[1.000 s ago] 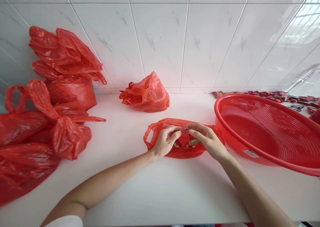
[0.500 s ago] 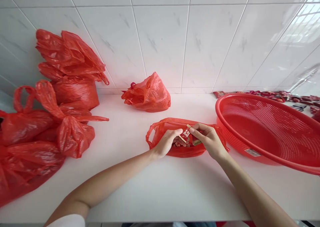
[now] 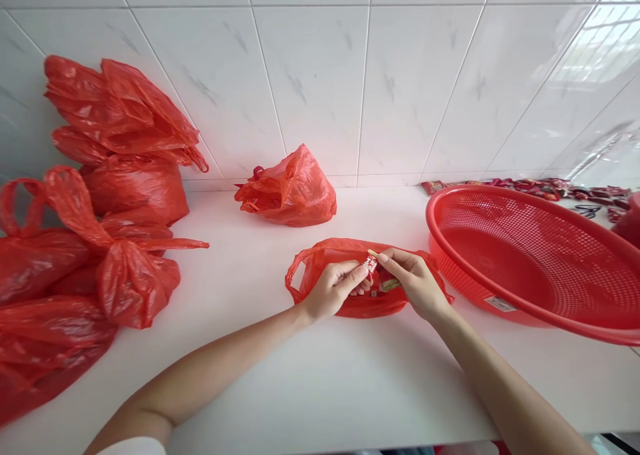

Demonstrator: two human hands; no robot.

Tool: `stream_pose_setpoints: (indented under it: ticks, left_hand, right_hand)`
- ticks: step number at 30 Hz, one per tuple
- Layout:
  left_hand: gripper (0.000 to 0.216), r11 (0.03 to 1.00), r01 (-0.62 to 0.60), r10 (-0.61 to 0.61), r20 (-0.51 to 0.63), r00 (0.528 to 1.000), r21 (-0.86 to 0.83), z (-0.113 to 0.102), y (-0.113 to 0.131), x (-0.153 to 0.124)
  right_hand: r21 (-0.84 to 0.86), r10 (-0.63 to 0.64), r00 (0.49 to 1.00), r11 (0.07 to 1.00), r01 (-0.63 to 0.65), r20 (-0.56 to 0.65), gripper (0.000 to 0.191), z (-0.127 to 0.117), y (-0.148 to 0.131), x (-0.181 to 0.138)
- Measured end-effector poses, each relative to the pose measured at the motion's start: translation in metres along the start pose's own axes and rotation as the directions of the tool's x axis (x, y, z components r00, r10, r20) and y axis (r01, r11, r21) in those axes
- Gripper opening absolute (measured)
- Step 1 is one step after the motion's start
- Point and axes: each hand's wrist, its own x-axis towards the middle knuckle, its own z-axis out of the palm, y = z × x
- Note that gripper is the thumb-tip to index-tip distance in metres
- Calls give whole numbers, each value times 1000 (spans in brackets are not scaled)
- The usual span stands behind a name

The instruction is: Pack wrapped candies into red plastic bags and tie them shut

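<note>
Over an open red plastic bag, my two hands meet at a small red candy packet with white lettering and pale crimped ends. My left hand is closed, its thumb and fingers pinching the packet's body. At the packet's upper end, my right hand pinches the pale edge between thumb and forefinger. Inside the bag lie more small wrapped pieces, among them a greenish-gold packet; the hands partly cover them.
A large red perforated basket stands right of the bag. Several small packets and dark scissors lie behind it. Filled red bags are piled at left; another red bag sits by the tiled wall.
My left thumb has come down over the packet and its fingers have closed further round it. The packet now looks more bunched. The whole view has shifted slightly.
</note>
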Motion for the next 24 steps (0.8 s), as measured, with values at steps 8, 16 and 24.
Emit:
stream_pose_setpoints:
  ticks: [8,16,24]
  left_hand:
    - [46,999,2,-12,-217,976,-47,3,0,-1]
    - [51,1000,-18,25,-314,949,23,2,-2,1]
    - [46,997,68,-77,-249,965,-46,1,-2,1]
  right_hand:
    - [70,-84,995,994,80,55,50,-7,2,-2]
    - [-24,-148,988,988,149,51,56,-3,7,-2]
    - [-609,-412,910,709,356,52,64,0,22,-4]
